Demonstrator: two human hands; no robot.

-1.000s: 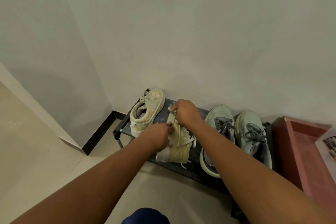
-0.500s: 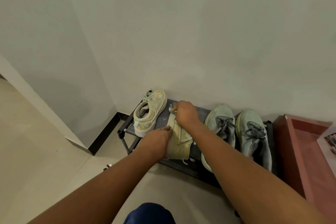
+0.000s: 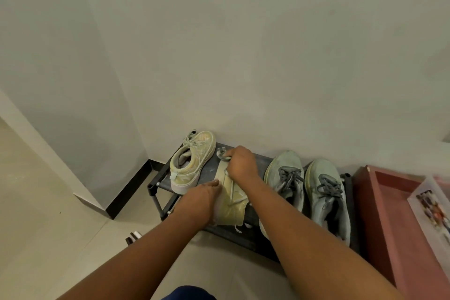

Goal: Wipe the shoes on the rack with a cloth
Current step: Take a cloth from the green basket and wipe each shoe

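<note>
Room: pale plaster wall point(image 3: 243, 44) meets a second wall at a corner left of the rack; black skirting point(image 3: 131, 187) runs along its foot; beige floor tiles point(image 3: 43, 214).
Rack: low, dark, against the wall, its top shelf point(image 3: 258, 234) dusty and smeared.
Shoes: cream shoe point(image 3: 233, 200) mid-rack; its mate point(image 3: 192, 161) tilted at the rack's left end; two grey-green trainers point(image 3: 285, 178) point(image 3: 326, 192) on the rack's right.
Left hand point(image 3: 197, 204): grasps the cream shoe's near side.
Right hand point(image 3: 242, 162): clenched round a grey cloth point(image 3: 222, 153) on the shoe's toe.
Tray: red point(image 3: 379, 202), right of the rack, holding a box point(image 3: 431, 207).
Writing: none legible.
</note>
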